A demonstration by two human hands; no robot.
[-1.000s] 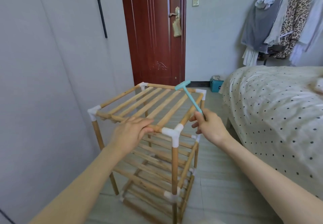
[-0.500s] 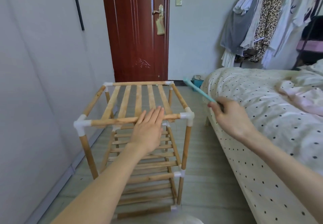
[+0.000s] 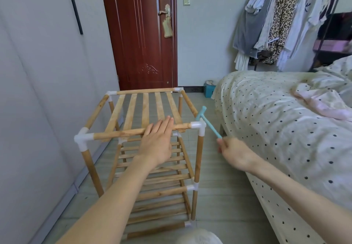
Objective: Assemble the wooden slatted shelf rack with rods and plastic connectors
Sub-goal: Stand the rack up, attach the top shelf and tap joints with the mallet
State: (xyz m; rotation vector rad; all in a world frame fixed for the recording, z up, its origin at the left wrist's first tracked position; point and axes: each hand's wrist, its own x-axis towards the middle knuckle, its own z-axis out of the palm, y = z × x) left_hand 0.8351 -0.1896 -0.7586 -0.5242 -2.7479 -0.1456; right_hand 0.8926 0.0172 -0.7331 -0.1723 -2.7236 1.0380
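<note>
The tiered wooden slatted shelf rack (image 3: 144,148), built from light rods and white plastic corner connectors, is seen standing upright on the pale tiled floor (image 3: 219,196) at the centre of the view, between the grey wall panel (image 3: 38,91) at nine o'clock and the bed. Its near top rod (image 3: 122,134) is pressed by the left hand (image 3: 158,139), laid flat with fingers straight and together, the fingertips reaching onto the top slats. At the rack's near right corner, the white plastic three-way connector (image 3: 199,127) is met by the head of a small turquoise plastic T-shaped mallet (image 3: 206,121). The mallet's handle end is gripped by the right hand (image 3: 235,153), fingers curled around it, at four o'clock from that corner. A cream bedcover with dark dots (image 3: 285,129) is spread at three o'clock. A dark red wooden door (image 3: 141,34) is seen at twelve o'clock, and hanging clothes (image 3: 276,24) at two o'clock.
</note>
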